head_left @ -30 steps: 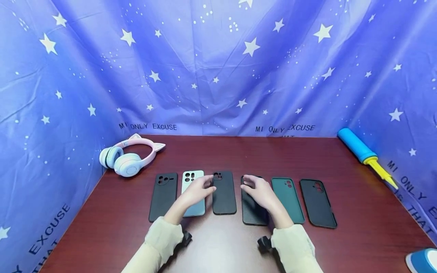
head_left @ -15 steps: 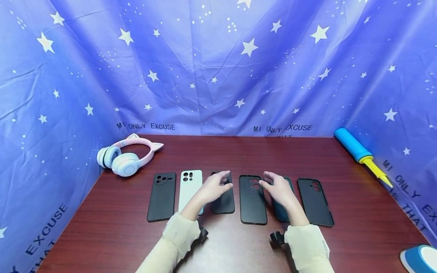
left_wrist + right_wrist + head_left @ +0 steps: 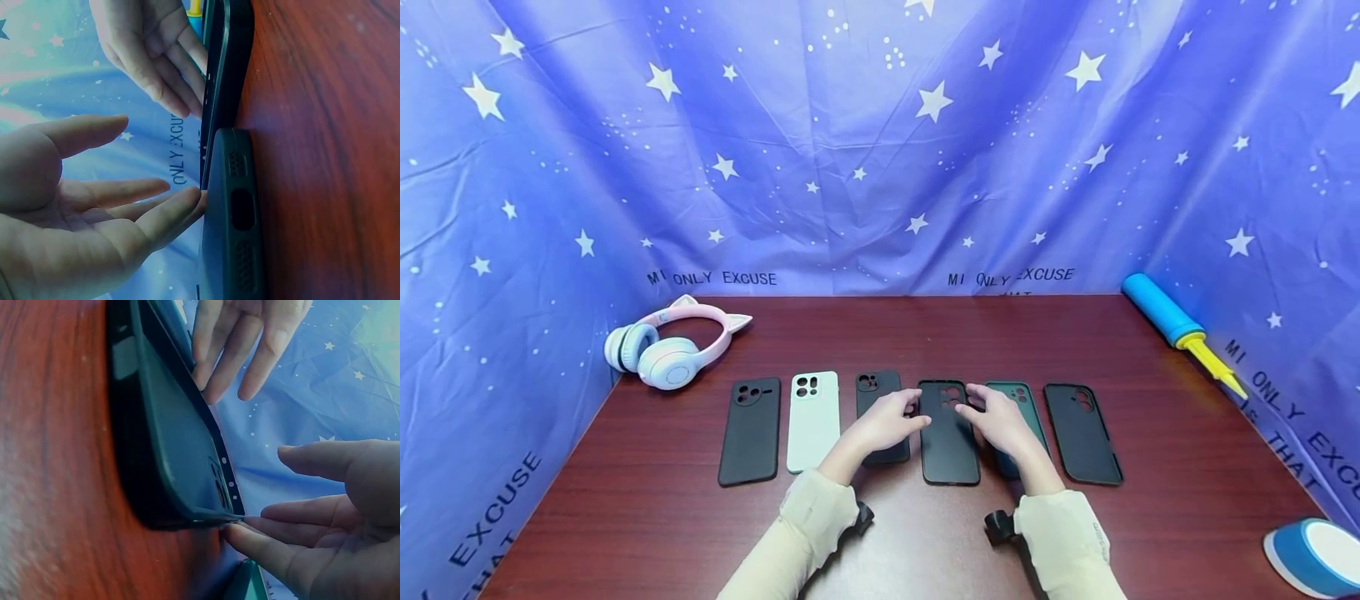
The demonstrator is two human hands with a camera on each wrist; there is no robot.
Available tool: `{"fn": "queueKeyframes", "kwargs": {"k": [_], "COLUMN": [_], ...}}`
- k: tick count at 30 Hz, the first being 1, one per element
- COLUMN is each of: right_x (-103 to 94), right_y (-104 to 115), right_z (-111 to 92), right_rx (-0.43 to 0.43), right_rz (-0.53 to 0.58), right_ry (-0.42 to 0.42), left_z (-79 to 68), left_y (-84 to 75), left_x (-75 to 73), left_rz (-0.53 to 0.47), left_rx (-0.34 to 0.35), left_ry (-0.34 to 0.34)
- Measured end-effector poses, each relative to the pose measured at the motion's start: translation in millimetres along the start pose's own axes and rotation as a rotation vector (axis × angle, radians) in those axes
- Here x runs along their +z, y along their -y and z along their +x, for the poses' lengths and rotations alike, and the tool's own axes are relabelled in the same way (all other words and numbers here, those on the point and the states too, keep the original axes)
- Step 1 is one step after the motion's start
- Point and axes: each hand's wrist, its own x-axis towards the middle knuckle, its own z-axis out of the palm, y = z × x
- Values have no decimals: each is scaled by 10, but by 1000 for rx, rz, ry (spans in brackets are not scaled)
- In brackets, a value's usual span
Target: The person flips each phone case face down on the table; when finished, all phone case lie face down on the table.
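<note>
Phone cases lie in a row on the table. My left hand [image 3: 889, 421] is over the third one, a black phone case [image 3: 887, 383] with its back up. Its fingertips reach the left edge of the fourth, a black phone case [image 3: 951, 454] lying hollow side up. At that case's upper right edge are the fingertips of my right hand [image 3: 1000, 421], which partly covers a green phone case [image 3: 1031, 414]. Both hands have loosely extended fingers, thumbs apart. In the right wrist view, the right fingertips touch the rim of the fourth case [image 3: 175, 431].
To the left lie a black phone case [image 3: 749, 442] and a pale mint one [image 3: 812, 425]; another black case [image 3: 1081, 442] ends the row on the right. Cat-ear headphones [image 3: 673, 362], a blue and yellow hand pump [image 3: 1165, 310] and a blue-white round object [image 3: 1303, 554] stand around.
My left hand has shifted right from the pale case to the third case. The right hand moved right off the fourth case, then slightly back to its right edge. The view shifted slightly.
</note>
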Motion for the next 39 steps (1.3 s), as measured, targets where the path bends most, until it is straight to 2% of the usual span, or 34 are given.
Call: {"fn": "queueKeyframes", "kwargs": {"k": [9,21,30,39], "right_x": [30,49,90,121], "right_y": [-31,-29,-11,12], "right_z": [5,8,25,33], "right_rx": [-1,1,15,22], "right_rz": [38,69,48,69], "right_ry": [-4,-9,-18,-16], "left_z": [-3,16,6,-29], "left_y": [-40,15,3,-42], "left_x": [36,38,12,-7], "left_rz": [-46,-96,-114,-157], "left_rx": [-2,-16,-22,-10], "left_ry": [38,0,-13,-56]}}
